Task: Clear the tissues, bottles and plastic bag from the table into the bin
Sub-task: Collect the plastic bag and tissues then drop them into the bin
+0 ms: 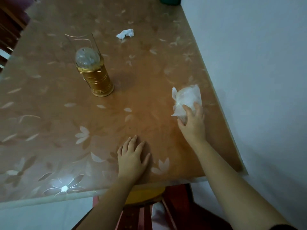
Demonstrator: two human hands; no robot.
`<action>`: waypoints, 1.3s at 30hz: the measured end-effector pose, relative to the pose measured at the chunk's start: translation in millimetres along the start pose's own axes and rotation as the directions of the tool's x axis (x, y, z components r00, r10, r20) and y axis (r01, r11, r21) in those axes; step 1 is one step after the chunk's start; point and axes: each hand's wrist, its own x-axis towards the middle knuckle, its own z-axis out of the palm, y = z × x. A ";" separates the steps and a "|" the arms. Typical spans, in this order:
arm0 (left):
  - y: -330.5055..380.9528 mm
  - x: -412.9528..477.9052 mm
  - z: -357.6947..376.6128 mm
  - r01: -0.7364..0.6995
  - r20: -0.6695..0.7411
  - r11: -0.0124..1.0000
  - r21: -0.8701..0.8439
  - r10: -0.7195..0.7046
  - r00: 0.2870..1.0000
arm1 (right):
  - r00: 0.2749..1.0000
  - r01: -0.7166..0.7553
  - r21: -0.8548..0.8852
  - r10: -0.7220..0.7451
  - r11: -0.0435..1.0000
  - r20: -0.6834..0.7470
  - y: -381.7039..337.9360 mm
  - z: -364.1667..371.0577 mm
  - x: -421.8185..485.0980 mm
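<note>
A crumpled translucent white plastic bag (186,98) lies near the right edge of the table (141,100). My right hand (192,123) rests on its near side, fingers curled around it. My left hand (132,156) lies flat on the table near the front edge, fingers apart, holding nothing. A crumpled white tissue (125,34) sits farther back in the middle of the table, well away from both hands. No bottle and no bin are in view.
A gold camping lantern (94,75) with a clear dome and raised wire handles stands upright left of centre. A dark green container (169,0) shows at the far right corner. A white wall (257,80) borders the table's right edge. A red chair sits below the front edge.
</note>
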 end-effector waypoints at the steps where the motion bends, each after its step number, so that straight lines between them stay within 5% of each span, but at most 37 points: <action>1: -0.2 -0.1 0.3 0.001 -0.010 1.000 -0.010 -0.001 1.000 | 1.000 -0.011 0.017 0.012 1.000 -0.012 0.4 1.4 1.9; 19: -14.9 -23.6 -16.8 0.037 0.066 0.991 -0.127 -0.029 0.997 | 0.996 0.004 0.384 0.032 0.923 -0.087 -34.8 -11.5 -32.0; 30: -82.7 -87.9 -92.6 -0.027 -0.220 0.986 -0.162 -0.009 0.975 | 0.993 0.118 0.477 -0.094 0.871 -0.073 -133.9 -19.3 -114.6; 39: -219.9 -202.0 -180.5 -0.038 -0.325 0.989 -0.146 -0.012 0.946 | 0.983 0.175 0.421 -0.133 0.890 -0.128 -273.5 -9.6 -228.3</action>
